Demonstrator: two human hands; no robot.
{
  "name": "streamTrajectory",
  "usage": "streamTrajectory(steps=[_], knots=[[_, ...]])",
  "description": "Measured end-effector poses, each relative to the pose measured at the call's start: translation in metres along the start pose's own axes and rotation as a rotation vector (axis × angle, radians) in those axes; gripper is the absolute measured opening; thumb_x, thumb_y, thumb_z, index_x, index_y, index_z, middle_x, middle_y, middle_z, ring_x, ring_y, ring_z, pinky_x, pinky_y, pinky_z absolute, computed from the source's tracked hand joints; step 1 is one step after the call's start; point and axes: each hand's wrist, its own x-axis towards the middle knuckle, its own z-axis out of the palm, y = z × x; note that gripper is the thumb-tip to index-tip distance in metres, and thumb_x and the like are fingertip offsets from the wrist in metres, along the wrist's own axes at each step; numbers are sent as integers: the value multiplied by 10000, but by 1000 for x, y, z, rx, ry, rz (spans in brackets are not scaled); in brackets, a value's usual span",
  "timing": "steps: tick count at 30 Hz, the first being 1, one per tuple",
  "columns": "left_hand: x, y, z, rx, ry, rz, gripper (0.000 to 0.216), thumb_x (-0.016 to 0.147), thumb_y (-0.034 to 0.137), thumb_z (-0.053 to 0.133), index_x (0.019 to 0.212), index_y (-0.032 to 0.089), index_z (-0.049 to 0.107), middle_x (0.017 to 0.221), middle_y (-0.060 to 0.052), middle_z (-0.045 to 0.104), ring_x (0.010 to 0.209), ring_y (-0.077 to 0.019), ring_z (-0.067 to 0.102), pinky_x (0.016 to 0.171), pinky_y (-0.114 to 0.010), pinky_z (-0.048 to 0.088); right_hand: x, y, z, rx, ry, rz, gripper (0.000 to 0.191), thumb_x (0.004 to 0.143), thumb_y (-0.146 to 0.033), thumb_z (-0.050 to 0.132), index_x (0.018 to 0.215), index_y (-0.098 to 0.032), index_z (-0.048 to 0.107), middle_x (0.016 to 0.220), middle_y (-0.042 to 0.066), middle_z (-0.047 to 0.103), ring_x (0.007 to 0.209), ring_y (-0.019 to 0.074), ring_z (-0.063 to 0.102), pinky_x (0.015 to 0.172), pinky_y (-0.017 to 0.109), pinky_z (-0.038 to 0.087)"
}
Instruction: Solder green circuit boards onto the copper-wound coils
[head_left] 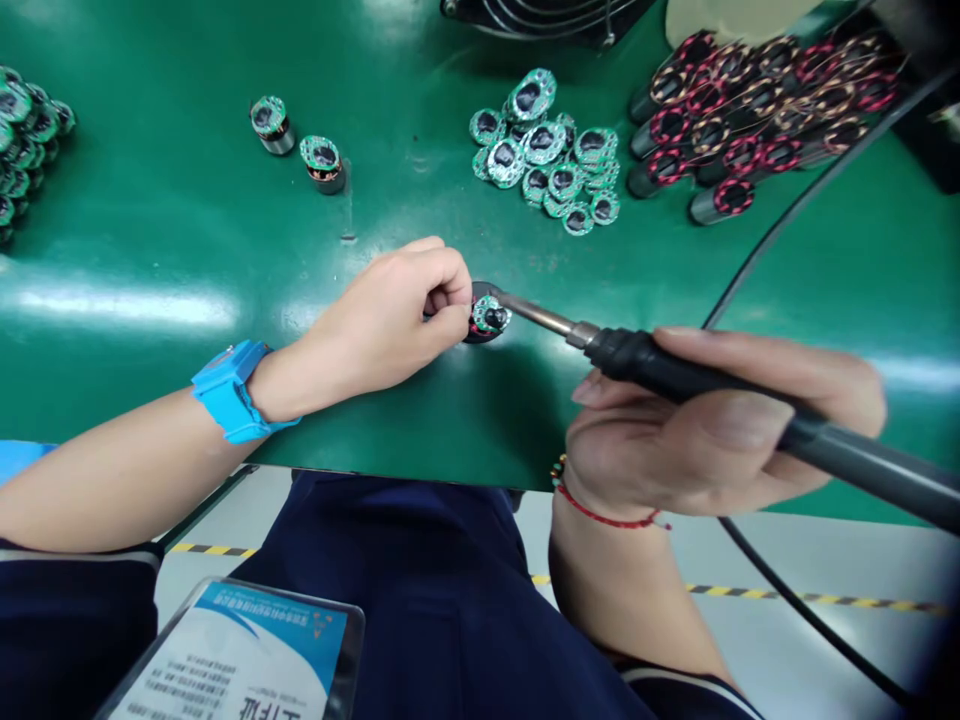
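Note:
My right hand (705, 430) grips a soldering iron (660, 370) by its black handle. The iron's metal tip touches, or nearly touches, the upper edge of a small round green circuit board (489, 314). That board sits on a dark round motor part standing on the green table. My left hand (405, 305), with a blue wrist strap (234, 390), is closed beside the board's left edge, thumb and forefinger pinched together. Whatever lies between those fingertips is too small or hidden to make out.
A pile of loose round circuit boards (544, 150) lies beyond my hands. Cylindrical motor parts with red and tan windings (742, 120) stand at the back right. Two board-topped motors (322, 165) stand left of centre, with more stacked boards (26, 140) at far left. The iron's cable (795, 210) hangs at right.

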Motion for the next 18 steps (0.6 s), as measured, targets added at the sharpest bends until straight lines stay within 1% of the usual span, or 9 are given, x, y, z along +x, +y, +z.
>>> streamTrajectory(steps=[2, 5, 9, 12, 16, 18], knots=[[0, 1, 0, 4, 3, -5, 204, 799, 24, 554, 683, 190, 530, 724, 17, 540, 688, -108, 514, 637, -293, 435, -2, 1, 0, 24, 6, -17, 299, 937, -441, 558, 898, -211, 744, 620, -32, 542, 381, 28, 477, 317, 193, 322], [0, 1, 1, 15, 6, -6, 204, 804, 30, 545, 689, 196, 519, 726, 14, 539, 706, -116, 527, 645, -299, 446, -4, 1, -1, -1, 10, -23, 295, 942, -418, 524, 888, -221, 736, 604, -24, 534, 365, 44, 445, 318, 224, 330], [-1, 0, 2, 26, 9, 1, 193, 801, 32, 541, 699, 194, 515, 742, 10, 541, 701, -114, 518, 647, -297, 442, -3, 1, -3, 10, -17, -18, 280, 933, -431, 569, 893, -220, 748, 556, -35, 512, 366, 52, 461, 325, 227, 355], [-1, -1, 2, 32, 12, 10, 182, 797, 36, 544, 702, 189, 517, 744, 11, 536, 687, -110, 505, 644, -293, 429, -1, 0, -5, 24, -55, -16, 286, 940, -431, 596, 906, -197, 756, 531, -51, 498, 376, 40, 483, 338, 200, 371], [-2, -2, 3, 42, 17, 17, 168, 800, 44, 548, 711, 185, 520, 738, 15, 526, 676, -106, 493, 634, -284, 407, 2, -1, -8, -35, -117, -50, 303, 980, -411, 565, 939, -175, 750, 558, -62, 517, 449, 4, 535, 405, 127, 389], [-2, -1, 3, 40, 17, 12, 167, 802, 46, 548, 710, 184, 520, 738, 15, 525, 668, -104, 484, 629, -281, 397, 2, -1, -8, -36, -120, -65, 296, 984, -398, 565, 945, -170, 750, 566, -66, 515, 468, -6, 548, 428, 115, 402]])
